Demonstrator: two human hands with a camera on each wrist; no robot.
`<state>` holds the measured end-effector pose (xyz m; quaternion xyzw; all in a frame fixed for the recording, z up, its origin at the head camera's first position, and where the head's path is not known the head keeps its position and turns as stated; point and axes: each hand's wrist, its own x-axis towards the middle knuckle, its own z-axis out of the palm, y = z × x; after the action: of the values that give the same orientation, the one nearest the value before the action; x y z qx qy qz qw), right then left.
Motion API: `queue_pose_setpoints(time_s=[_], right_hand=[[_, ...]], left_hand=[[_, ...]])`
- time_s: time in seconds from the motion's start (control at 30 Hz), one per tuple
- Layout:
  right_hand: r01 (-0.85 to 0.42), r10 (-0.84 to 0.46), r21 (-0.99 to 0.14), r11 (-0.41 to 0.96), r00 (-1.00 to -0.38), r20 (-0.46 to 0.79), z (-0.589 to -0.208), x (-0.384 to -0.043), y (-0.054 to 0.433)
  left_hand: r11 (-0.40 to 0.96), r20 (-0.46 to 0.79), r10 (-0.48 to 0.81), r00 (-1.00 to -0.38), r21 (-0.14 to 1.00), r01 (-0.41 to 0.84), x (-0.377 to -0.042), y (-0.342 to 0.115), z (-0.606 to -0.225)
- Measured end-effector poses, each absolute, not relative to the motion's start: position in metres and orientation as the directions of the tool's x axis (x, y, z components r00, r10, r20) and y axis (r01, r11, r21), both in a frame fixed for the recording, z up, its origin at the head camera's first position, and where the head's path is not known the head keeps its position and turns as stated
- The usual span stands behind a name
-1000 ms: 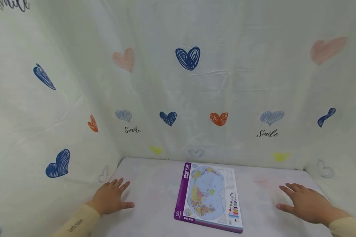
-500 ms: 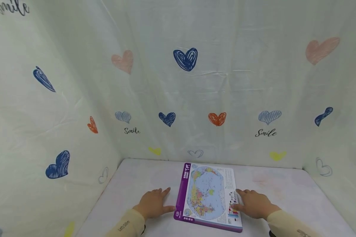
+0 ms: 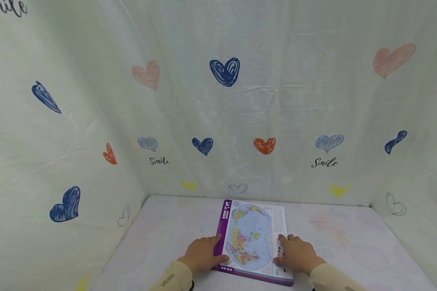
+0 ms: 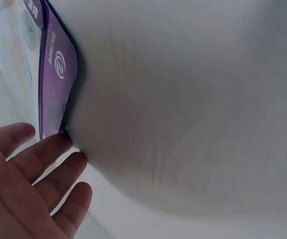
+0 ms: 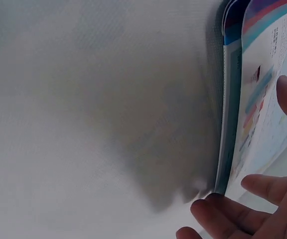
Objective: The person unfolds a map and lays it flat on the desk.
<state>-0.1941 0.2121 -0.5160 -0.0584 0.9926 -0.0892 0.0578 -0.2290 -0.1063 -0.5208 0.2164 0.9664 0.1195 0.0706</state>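
Observation:
A flat board (image 3: 251,234) printed with a colourful world map and a purple border lies on the white table, slightly turned. My left hand (image 3: 202,255) is at its left edge, with the thumb over the near-left corner and the index fingertip by the purple strip. On the opposite side, my right hand (image 3: 296,256) has its thumb above the printed legend and its fingers along the right edge. Both wrist views show the fingers loosely extended with tips right at the board's edges. The right wrist view shows the board's edge (image 5: 229,114) as stacked layers.
The white table (image 3: 346,246) has rounded back corners. A pale curtain (image 3: 298,109) with printed hearts and "Smile" lettering hangs behind it and along both sides.
Both hands have come inward from the table's left and right sides to the board's edges. The board itself stays in about the same place.

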Motion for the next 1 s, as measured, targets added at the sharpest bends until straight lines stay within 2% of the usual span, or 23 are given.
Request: queue_pose_setpoints(time_s=[0.1, 0.17, 0.33, 0.5, 0.63, 1.0], right_hand=[[-0.093, -0.108, -0.195, 0.976, -0.992, -0.068, -0.518, -0.195, 0.212], [-0.085, -0.097, -0.242, 0.967, -0.995, -0.039, -0.518, -0.197, 0.213], [-0.042, -0.039, -0.456, 0.889, -0.999, 0.015, -0.519, -0.203, 0.216], [0.027, 0.013, -0.624, 0.781, -1.000, -0.027, -0.518, -0.206, 0.221], [0.070, 0.032, -0.671, 0.738, -0.997, -0.070, -0.516, -0.206, 0.223], [0.065, 0.027, -0.680, 0.730, -0.997, -0.067, -0.515, -0.206, 0.224]], left_hand=[[0.858, -0.063, 0.423, -0.904, 0.348, 0.378, -0.230, -0.107, -0.522], [0.837, -0.051, 0.410, -0.911, 0.417, 0.353, -0.231, -0.107, -0.523], [0.774, -0.037, 0.391, -0.920, 0.554, 0.307, -0.235, -0.109, -0.523], [0.691, -0.038, 0.368, -0.929, 0.680, 0.246, -0.238, -0.109, -0.522], [0.626, -0.057, 0.367, -0.928, 0.753, 0.202, -0.237, -0.110, -0.518], [0.589, -0.095, 0.377, -0.921, 0.792, 0.159, -0.238, -0.116, -0.521]])
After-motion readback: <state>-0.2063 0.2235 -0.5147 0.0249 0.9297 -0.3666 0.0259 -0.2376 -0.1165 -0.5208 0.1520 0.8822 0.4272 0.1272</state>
